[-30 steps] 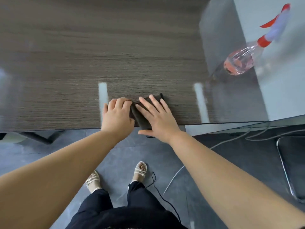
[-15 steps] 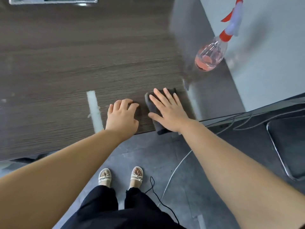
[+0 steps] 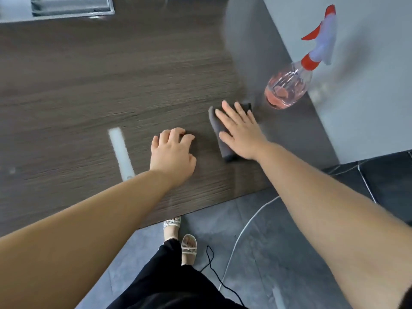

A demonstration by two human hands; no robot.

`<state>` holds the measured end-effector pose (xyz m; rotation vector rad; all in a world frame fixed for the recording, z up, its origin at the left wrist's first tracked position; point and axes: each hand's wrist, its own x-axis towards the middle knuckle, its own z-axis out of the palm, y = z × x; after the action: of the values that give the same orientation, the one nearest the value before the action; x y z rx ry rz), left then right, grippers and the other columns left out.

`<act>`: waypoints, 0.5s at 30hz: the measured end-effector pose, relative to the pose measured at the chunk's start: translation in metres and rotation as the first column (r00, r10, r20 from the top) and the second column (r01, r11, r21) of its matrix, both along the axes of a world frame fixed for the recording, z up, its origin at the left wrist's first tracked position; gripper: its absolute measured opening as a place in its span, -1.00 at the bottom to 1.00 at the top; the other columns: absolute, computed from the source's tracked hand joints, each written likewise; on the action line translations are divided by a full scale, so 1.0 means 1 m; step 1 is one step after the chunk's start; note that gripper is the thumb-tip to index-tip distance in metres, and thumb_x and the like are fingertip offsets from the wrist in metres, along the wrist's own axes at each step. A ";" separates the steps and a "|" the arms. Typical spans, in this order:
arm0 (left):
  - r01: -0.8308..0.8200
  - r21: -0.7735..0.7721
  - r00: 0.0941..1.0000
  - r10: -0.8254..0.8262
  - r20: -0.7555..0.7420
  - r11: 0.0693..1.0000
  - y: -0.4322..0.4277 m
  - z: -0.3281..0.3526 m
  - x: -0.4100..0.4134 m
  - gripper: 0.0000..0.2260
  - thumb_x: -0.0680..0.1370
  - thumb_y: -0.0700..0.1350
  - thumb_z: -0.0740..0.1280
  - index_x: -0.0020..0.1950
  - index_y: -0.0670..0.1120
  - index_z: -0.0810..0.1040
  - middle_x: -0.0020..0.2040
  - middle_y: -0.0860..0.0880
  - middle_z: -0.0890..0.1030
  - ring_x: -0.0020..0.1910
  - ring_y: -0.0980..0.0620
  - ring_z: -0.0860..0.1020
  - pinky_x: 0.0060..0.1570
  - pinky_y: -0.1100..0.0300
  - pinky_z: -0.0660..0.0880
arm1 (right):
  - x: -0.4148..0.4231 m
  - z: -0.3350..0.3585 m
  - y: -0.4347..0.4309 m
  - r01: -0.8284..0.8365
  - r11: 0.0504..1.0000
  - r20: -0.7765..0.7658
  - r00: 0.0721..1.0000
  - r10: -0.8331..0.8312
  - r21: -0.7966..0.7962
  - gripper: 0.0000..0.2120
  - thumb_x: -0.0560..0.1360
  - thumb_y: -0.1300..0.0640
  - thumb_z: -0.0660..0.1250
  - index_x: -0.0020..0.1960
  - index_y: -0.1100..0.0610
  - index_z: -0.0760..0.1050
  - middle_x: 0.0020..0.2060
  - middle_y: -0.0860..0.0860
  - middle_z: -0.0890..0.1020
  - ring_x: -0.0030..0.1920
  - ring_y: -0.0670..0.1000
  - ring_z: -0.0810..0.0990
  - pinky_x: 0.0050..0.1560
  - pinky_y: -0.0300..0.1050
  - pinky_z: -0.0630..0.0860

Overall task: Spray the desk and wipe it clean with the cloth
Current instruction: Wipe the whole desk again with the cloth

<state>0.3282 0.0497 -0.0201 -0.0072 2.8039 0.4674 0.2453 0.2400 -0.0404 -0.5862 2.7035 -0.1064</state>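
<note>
- Dark grey cloth, folded into a strip, lies on the wood-grain desk towards its right end, back from the near edge.
- The right hand is flat on top of it, palm down, fingers stretched out and slightly spread, pressing rather than gripping.
- The cloth's far end peeks out past the fingertips; its near end shows below the thumb.
- The left hand sits on bare desk just left of the cloth and apart from it, fingers curled under, holding nothing.
- The spray bottle, clear with pink liquid and a red-and-white trigger head, stands near the cloth on its far right, close to the grey partition.
- A pale strip of light glints on the wood, left of the left hand.
</note>
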 end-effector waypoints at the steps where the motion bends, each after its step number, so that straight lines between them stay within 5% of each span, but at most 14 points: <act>1: 0.008 0.003 1.000 -0.008 0.002 1.000 0.000 0.000 -0.007 -0.55 0.54 -0.04 0.19 0.44 0.02 0.29 0.44 -0.01 0.23 0.43 -0.10 0.14 0.46 -0.09 0.03 | -0.022 -0.001 -0.005 0.039 0.999 0.006 0.999 -0.039 -0.011 -0.45 0.63 -0.05 0.02 0.56 -0.05 -0.11 0.54 -0.08 -0.19 0.53 0.05 -0.23 0.49 0.10 -0.21; 5: 0.018 0.024 1.000 -0.018 0.006 1.000 -0.004 0.004 -0.039 -0.56 0.56 -0.03 0.18 0.44 0.02 0.28 0.42 -0.01 0.25 0.42 -0.11 0.15 0.46 -0.06 0.05 | -0.058 -0.002 -0.019 0.117 0.992 0.026 0.993 -0.116 -0.039 -0.46 0.63 -0.03 0.01 0.56 -0.05 -0.10 0.54 -0.10 -0.18 0.53 0.04 -0.24 0.48 0.07 -0.24; 12: 0.082 0.089 0.996 -0.085 0.032 0.993 0.014 0.006 -0.061 -0.58 0.57 0.00 0.16 0.43 0.01 0.30 0.39 -0.02 0.31 0.40 -0.10 0.21 0.37 -0.02 0.16 | 0.066 -0.008 0.045 -0.072 0.988 -0.062 0.996 0.064 -0.136 -0.41 0.51 -0.08 0.03 0.52 -0.01 0.14 0.51 -0.11 0.01 0.52 0.04 -0.09 0.48 0.09 -0.13; 15: 0.126 0.089 0.991 -0.130 0.041 0.988 0.030 0.006 -0.062 -0.57 0.58 0.02 0.15 0.44 0.02 0.28 0.40 -0.01 0.31 0.41 -0.09 0.20 0.35 -0.02 0.17 | 0.058 -0.010 0.042 -0.086 0.983 -0.045 0.996 0.080 -0.161 -0.39 0.47 -0.06 0.04 0.52 -0.04 0.12 0.50 -0.13 0.02 0.52 0.00 -0.11 0.48 0.07 -0.16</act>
<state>0.2658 0.0795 -0.0137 0.1776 2.7154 0.5483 0.3038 0.2824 -0.0504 -0.7547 2.7197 -0.2989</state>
